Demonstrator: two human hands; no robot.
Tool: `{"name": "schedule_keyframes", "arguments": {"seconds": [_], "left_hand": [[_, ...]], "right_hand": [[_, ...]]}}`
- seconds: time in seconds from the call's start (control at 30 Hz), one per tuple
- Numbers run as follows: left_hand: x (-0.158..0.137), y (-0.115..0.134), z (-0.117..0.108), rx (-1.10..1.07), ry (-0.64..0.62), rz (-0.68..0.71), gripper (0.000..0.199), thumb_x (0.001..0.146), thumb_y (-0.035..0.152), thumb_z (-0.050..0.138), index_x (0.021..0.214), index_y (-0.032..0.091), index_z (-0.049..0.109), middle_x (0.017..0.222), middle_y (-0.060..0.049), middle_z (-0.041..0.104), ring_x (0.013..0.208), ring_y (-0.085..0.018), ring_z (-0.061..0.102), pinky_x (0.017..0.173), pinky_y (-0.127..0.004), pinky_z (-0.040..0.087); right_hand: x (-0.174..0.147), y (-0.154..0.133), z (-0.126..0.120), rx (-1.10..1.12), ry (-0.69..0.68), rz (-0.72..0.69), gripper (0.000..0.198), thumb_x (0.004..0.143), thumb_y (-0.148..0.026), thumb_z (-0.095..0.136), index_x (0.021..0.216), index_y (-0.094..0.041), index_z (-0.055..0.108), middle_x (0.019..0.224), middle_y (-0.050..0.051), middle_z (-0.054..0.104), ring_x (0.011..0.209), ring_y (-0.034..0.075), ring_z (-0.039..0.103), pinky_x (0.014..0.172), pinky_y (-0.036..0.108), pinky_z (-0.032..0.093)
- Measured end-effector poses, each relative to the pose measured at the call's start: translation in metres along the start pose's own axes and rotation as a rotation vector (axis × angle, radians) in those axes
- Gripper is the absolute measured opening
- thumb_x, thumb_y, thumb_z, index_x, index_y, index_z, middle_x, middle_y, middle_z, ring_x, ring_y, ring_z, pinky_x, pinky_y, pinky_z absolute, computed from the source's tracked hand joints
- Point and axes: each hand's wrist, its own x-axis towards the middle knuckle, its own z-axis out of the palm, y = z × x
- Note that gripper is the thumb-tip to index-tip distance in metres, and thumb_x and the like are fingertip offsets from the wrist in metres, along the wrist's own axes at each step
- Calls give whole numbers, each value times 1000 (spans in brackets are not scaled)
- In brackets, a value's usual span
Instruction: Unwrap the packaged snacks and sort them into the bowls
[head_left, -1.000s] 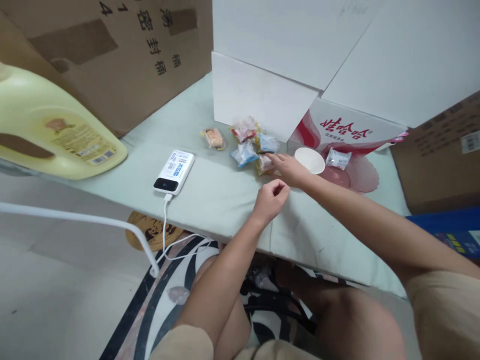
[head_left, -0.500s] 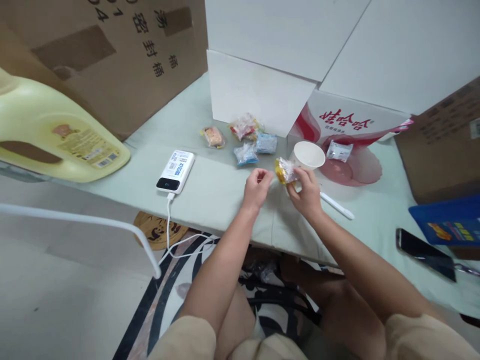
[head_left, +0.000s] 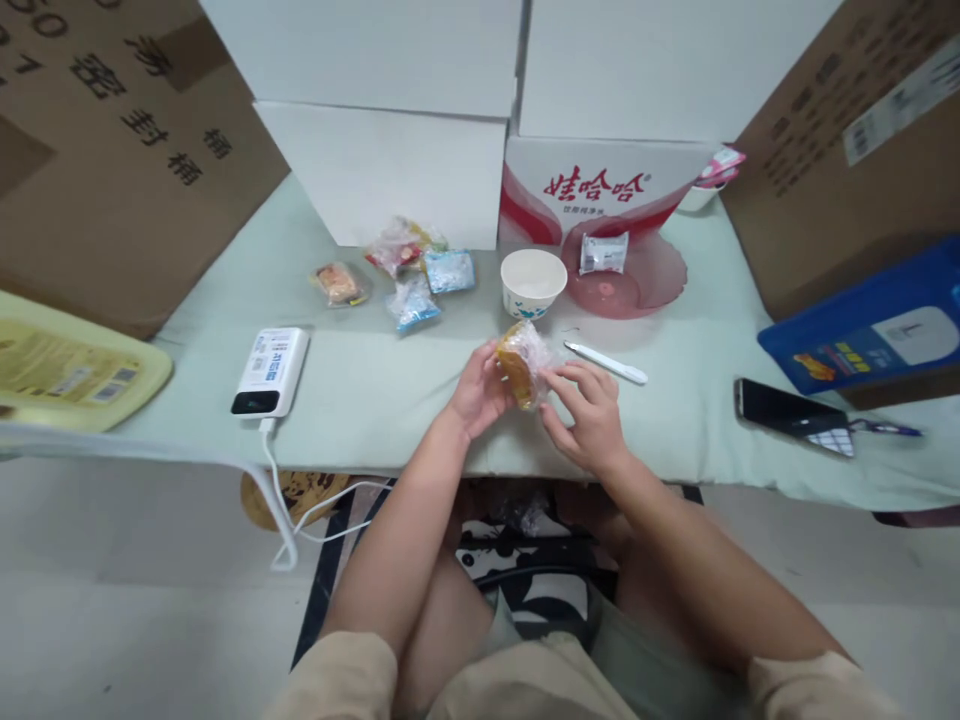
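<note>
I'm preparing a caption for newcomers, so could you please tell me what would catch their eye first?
Probably the yellow-and-clear packet, front and centre between the left hand and right hand. Behind it to the right, the pink bowl stands out, then the red lettering on the white box.

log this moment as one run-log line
left hand: holds yellow-and-clear packet | right hand: fingertips at wrapper's edge | beyond packet: white cup, pink bowl
</note>
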Motion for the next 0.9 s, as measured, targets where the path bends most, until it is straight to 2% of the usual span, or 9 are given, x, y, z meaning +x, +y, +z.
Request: {"name": "schedule_keyframes", "arguments": {"seconds": [0.07, 0.2, 0.33, 0.4, 0.5, 0.57, 0.67, 0.77, 0.9], "left_hand": [[3, -2, 1, 31, 15, 44, 57, 70, 58, 75, 110, 20, 62, 96, -4, 70, 80, -16, 66, 67, -26, 54], [13, -11, 5, 130, 104, 168, 64, 59, 35, 89, 113, 23, 57, 100, 0, 71, 86, -14, 68, 76, -25, 53], [23, -17, 5, 213, 233, 222, 64, 58, 28, 89, 113, 22, 56, 101, -2, 72, 92, -18, 70, 86, -31, 54], [24, -17, 3, 227, 251, 232, 68, 57, 30, 90, 116, 22, 56, 107, -4, 72, 98, -22, 71, 89, -36, 55], [23, -13, -1, 261, 264, 247, 76, 53, 28, 93, 118, 22, 53, 114, -8, 71, 103, -26, 70, 91, -39, 56], [21, -10, -4, 287, 265, 265, 86, 53, 26, 93, 126, 24, 49, 117, -9, 69, 104, -25, 70, 91, -39, 56], [20, -8, -9, 316, 266, 299, 112, 56, 27, 92, 147, 34, 27, 117, -7, 69, 99, -23, 71, 89, -40, 56], [19, -8, -14, 403, 281, 360, 116, 60, 31, 90, 150, 38, 18, 115, -7, 67, 90, -20, 71, 85, -38, 57], [18, -14, -18, 641, 250, 437, 83, 64, 33, 86, 135, 30, 42, 121, -8, 63, 90, -18, 69, 85, -34, 56]], "right_hand": [[-3, 2, 5, -60, -35, -19, 46, 90, -33, 55, 135, -27, 62, 122, 11, 64, 119, 31, 54, 104, 48, 40], [-8, -3, 10, -150, -105, -52, 53, 90, -29, 56, 143, -21, 56, 131, 15, 61, 124, 33, 50, 100, 46, 38], [-8, 9, 0, -51, -120, -124, 43, 92, -23, 51, 133, -25, 62, 134, 9, 64, 128, 28, 51, 102, 43, 37], [-6, 31, -8, -41, -48, -24, 37, 92, -22, 48, 125, -24, 65, 127, 9, 68, 121, 26, 56, 101, 42, 39], [-2, 73, -16, -164, 20, 285, 41, 89, -28, 52, 127, -17, 63, 129, 16, 66, 118, 33, 56, 98, 49, 43], [0, 95, -20, -217, -58, 408, 41, 86, -30, 55, 123, -16, 65, 133, 18, 63, 121, 37, 54, 98, 54, 43], [0, 107, -24, -206, -190, 480, 30, 87, -28, 52, 107, -18, 72, 119, 18, 70, 112, 37, 59, 95, 54, 45], [-2, 91, -29, 44, -152, 596, 33, 91, -36, 47, 104, -18, 71, 97, 14, 73, 87, 29, 66, 82, 47, 52], [-3, 50, -25, 669, -132, 671, 48, 90, -60, 49, 101, -18, 71, 90, 10, 74, 66, 19, 66, 65, 34, 55]]}}
